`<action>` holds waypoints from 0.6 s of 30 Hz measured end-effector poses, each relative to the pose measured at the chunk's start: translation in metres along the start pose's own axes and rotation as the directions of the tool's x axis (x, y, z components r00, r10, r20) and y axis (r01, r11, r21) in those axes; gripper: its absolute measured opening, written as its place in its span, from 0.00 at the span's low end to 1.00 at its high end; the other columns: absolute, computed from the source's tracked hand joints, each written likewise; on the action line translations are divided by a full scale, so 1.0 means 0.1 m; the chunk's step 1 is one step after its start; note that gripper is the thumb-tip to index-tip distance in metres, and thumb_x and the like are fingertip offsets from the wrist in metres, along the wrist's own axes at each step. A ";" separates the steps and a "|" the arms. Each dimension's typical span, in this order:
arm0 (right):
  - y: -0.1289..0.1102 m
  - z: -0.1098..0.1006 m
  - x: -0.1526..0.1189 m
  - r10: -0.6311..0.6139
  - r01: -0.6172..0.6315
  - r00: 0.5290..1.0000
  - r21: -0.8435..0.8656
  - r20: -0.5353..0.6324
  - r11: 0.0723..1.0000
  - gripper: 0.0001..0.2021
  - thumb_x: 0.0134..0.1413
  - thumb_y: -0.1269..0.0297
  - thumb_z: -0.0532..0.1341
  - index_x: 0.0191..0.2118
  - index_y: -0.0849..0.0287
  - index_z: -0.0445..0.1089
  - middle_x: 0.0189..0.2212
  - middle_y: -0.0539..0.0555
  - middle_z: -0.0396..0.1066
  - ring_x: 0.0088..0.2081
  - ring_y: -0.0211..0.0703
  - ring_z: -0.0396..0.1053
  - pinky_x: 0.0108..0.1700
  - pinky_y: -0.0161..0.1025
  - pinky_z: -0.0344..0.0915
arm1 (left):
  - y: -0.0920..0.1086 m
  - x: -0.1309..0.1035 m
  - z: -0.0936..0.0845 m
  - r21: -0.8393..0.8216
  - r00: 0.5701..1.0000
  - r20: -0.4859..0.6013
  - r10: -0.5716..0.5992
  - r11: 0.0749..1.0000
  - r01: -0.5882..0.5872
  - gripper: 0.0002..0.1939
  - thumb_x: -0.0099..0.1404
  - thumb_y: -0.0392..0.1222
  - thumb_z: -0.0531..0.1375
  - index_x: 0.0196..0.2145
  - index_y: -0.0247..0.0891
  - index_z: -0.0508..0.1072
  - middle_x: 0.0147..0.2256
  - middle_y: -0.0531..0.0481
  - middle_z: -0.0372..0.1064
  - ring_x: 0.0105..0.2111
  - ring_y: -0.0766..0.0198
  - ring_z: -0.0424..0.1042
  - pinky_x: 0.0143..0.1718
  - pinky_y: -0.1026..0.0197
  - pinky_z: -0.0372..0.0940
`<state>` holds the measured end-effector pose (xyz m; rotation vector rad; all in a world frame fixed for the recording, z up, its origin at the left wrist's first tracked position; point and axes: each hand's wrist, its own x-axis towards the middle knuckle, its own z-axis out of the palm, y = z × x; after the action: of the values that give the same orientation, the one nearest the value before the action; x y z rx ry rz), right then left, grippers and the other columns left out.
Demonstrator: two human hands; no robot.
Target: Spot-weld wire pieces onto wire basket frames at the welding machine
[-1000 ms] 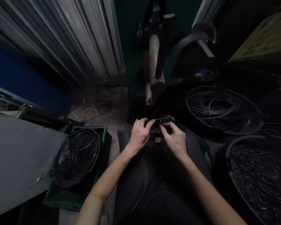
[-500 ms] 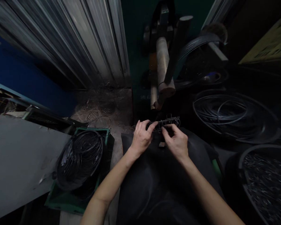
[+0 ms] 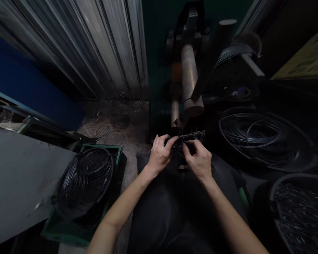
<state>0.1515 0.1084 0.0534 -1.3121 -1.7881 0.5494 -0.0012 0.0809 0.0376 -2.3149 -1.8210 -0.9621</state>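
Observation:
A small dark wire frame (image 3: 200,134) is held level in front of the machine's round bars, above my dark-covered lap. My left hand (image 3: 161,153) grips its left part between thumb and fingers. On its near side, around the middle, my right hand (image 3: 198,157) has thumb and forefinger pinched at the wire. Whether a separate small piece sits between those fingertips is too dark to tell. Below the hands, a small metallic piece (image 3: 183,167) lies on the dark covering.
Ahead is a machine with a thick round bar (image 3: 189,77). On the right stand a tub of coiled wire (image 3: 254,132) and a bin of small metal pieces (image 3: 302,208). A basin of wire loops (image 3: 87,176) rests on a green crate (image 3: 66,229) at left.
The view has shifted slightly, so the machine appears a little further right and the left basin further left. Both hands keep nearly the same hold on the wire frame.

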 end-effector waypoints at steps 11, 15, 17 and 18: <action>-0.03 0.04 0.08 -0.050 0.051 0.997 0.011 -0.066 0.999 0.10 0.58 0.58 0.57 0.31 0.58 0.69 0.27 0.52 0.70 0.28 0.38 0.67 0.33 0.36 0.65 | -0.04 0.08 0.00 -0.052 0.999 0.007 -0.046 0.998 0.046 0.29 0.58 0.29 0.56 0.57 0.42 0.59 0.48 0.44 0.61 0.51 0.57 0.66 0.59 0.44 0.59; -0.02 0.06 0.09 -0.057 0.057 0.995 -0.003 -0.080 0.998 0.10 0.58 0.58 0.57 0.32 0.59 0.70 0.27 0.52 0.70 0.27 0.38 0.67 0.31 0.36 0.64 | -0.06 0.10 0.00 -0.063 0.999 -0.010 -0.038 0.997 0.037 0.28 0.58 0.29 0.57 0.56 0.40 0.59 0.48 0.43 0.61 0.51 0.57 0.65 0.60 0.44 0.58; -0.02 0.06 0.10 -0.065 0.065 0.994 0.000 -0.088 0.998 0.10 0.58 0.58 0.57 0.32 0.59 0.70 0.27 0.52 0.70 0.27 0.38 0.67 0.31 0.36 0.64 | -0.07 0.11 0.02 -0.064 0.999 -0.020 -0.031 0.998 0.029 0.28 0.59 0.30 0.57 0.56 0.40 0.60 0.48 0.43 0.61 0.52 0.57 0.65 0.60 0.44 0.57; -0.01 0.06 0.11 -0.067 0.067 0.994 0.001 -0.091 0.998 0.10 0.58 0.58 0.57 0.32 0.59 0.70 0.27 0.52 0.70 0.27 0.38 0.67 0.31 0.36 0.64 | -0.07 0.12 0.02 -0.065 0.999 -0.022 -0.028 0.998 0.026 0.27 0.59 0.30 0.57 0.57 0.40 0.60 0.49 0.43 0.61 0.52 0.57 0.65 0.60 0.44 0.57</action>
<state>0.1444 0.1185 0.0549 -1.2498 -1.7485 0.4490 -0.0053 0.0940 0.0391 -2.3115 -1.8444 -1.0618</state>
